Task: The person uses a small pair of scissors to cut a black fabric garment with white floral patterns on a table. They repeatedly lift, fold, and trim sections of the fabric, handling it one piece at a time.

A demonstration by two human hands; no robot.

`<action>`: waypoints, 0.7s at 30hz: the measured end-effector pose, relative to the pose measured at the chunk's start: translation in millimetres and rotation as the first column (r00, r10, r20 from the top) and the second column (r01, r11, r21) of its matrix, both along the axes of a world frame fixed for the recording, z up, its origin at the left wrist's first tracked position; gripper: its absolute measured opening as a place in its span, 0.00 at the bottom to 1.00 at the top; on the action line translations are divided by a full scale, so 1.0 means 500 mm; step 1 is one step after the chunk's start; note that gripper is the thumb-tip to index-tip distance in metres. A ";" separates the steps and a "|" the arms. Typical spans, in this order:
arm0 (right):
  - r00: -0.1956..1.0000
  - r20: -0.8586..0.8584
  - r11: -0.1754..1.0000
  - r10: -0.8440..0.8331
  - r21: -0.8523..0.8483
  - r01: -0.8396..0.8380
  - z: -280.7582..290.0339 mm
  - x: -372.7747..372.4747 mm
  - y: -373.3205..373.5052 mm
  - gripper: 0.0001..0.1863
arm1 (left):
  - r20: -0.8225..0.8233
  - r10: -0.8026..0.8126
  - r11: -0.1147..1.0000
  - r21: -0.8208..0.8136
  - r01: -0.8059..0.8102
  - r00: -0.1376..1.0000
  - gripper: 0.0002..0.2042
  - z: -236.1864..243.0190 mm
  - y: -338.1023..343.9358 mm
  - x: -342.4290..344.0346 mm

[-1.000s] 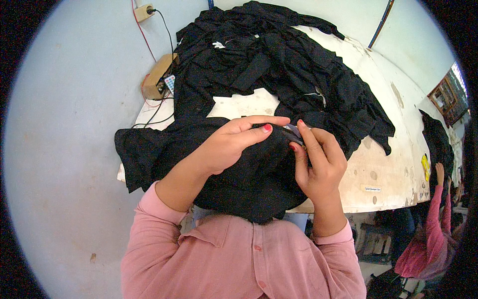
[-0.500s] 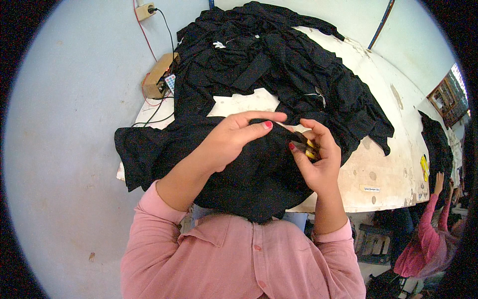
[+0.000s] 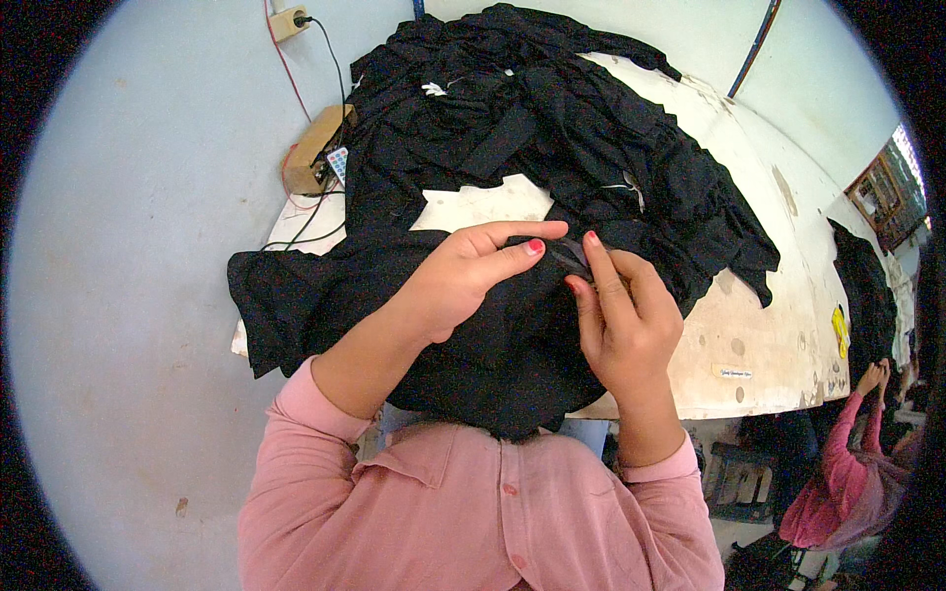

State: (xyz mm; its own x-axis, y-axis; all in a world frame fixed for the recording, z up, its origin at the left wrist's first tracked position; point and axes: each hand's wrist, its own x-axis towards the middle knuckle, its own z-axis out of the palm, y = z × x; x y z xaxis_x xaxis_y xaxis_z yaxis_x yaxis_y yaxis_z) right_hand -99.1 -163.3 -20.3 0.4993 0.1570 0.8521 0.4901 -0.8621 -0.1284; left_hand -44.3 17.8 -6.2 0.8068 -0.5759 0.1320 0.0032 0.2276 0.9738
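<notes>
Black cloth (image 3: pixel 473 345), seemingly a garment, spreads in front of me and hangs over the table's near edge. The thumb and forefinger of my left hand (image 3: pixel 458 276) pinch a fold of it. Close beside those fingertips, my right hand (image 3: pixel 631 320) is closed, thumb and fingers curled round small thread snips (image 3: pixel 572 260). Only a dark grey part of the snips shows between its fingertips; the handle is hidden in the hand. Whether the blades touch the cloth I cannot tell.
A heap of black garments (image 3: pixel 532 118) covers the far side of the pale table (image 3: pixel 778 364). At left are a wooden box (image 3: pixel 317 153) with wires, a small remote (image 3: pixel 338 164) and a wall socket (image 3: pixel 289 23). A person in pink (image 3: pixel 847 473) works at far right.
My right hand has turned and its fingers have closed in toward the left fingertips, so the snips' yellow handle no longer shows. My left hand stays put. The other person's hands have come together.
</notes>
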 end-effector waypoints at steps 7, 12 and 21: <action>0.996 0.083 0.998 0.032 -0.053 -0.028 -0.003 0.009 -0.009 0.21 | 0.085 -0.014 0.995 0.099 0.005 0.996 0.15 0.004 0.000 -0.004; 0.998 0.064 0.996 0.024 -0.084 -0.018 0.007 0.005 -0.004 0.21 | 0.099 -0.017 0.995 0.100 0.007 0.995 0.15 0.003 0.002 0.000; 0.996 0.078 0.998 0.048 0.046 -0.052 -0.008 0.027 -0.022 0.16 | 0.002 -0.033 0.997 0.069 0.033 0.999 0.15 -0.005 0.002 0.007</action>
State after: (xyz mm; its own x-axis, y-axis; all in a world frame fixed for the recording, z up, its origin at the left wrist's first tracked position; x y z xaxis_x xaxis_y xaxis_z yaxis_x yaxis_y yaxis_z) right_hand -85.8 -174.1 -24.5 0.4241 0.1384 0.8950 0.5428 -0.8299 -0.1289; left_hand -41.0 18.9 -8.7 0.7869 -0.6100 0.0934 0.0064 0.1593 0.9872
